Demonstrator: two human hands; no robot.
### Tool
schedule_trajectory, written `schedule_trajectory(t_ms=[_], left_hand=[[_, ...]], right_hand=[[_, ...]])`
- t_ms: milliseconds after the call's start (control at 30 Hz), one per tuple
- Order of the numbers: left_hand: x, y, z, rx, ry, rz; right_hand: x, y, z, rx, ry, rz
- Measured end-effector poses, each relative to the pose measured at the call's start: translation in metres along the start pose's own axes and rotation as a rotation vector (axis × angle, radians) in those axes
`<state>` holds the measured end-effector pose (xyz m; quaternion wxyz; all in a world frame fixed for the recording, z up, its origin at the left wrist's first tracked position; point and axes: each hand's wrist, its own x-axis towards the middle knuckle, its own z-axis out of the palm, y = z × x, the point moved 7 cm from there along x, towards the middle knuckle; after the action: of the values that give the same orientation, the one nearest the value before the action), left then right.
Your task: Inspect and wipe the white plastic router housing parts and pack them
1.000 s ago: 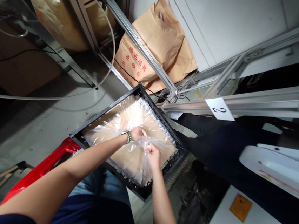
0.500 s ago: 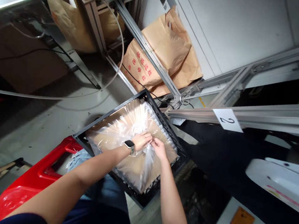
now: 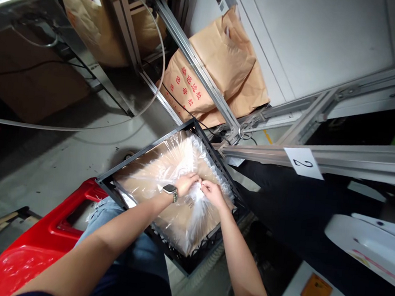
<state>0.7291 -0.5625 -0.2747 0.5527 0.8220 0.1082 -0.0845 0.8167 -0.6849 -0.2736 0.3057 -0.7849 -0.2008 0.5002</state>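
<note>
A clear plastic bag [image 3: 171,162] lines the black crate [image 3: 141,151], gathered toward its middle over brown cardboard [image 3: 173,218]. My left hand [image 3: 187,183], with a watch on the wrist, pinches the gathered plastic near the centre. Close beside it, my right hand [image 3: 213,192] has its fingers closed on the same bunched plastic. The fingertips of both hands nearly meet. Folds of film spread out from them toward the crate's corners. What lies beneath the cardboard is hidden.
A red stool [image 3: 34,244] stands at the left by my leg. Brown paper bags [image 3: 223,62] sit behind an aluminium frame [image 3: 192,54]. A thin hose [image 3: 161,70] loops above the floor. A white panel with an orange label [image 3: 316,293] is at lower right.
My right hand has shifted slightly right, opening a small gap between the hands. The plastic near the left side of the crate is drawn tighter toward the middle.
</note>
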Motion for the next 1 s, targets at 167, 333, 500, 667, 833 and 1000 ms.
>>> schedule_trajectory(t_ms=[167,333,500,667,833,1000], left_hand=[[0.007,0.004,-0.005,0.089,-0.115,0.035],[0.001,0.005,0.002,0.165,-0.047,-0.068],[-0.005,0.001,0.008,0.144,0.019,-0.084],[-0.014,0.001,0.0,0.114,0.009,-0.003],[-0.017,0.011,0.003,0.14,-0.04,0.016],[-0.004,0.013,0.016,0.184,-0.045,-0.087]], right_hand=[[-0.002,-0.004,0.0,-0.063,0.091,0.008],[-0.001,-0.003,0.0,0.001,0.034,0.032],[-0.001,0.0,-0.002,0.025,-0.059,0.076],[-0.015,-0.015,-0.006,0.0,-0.065,0.03],[-0.022,-0.02,-0.011,0.024,-0.087,0.046],[-0.01,-0.01,-0.014,0.019,-0.077,0.087]])
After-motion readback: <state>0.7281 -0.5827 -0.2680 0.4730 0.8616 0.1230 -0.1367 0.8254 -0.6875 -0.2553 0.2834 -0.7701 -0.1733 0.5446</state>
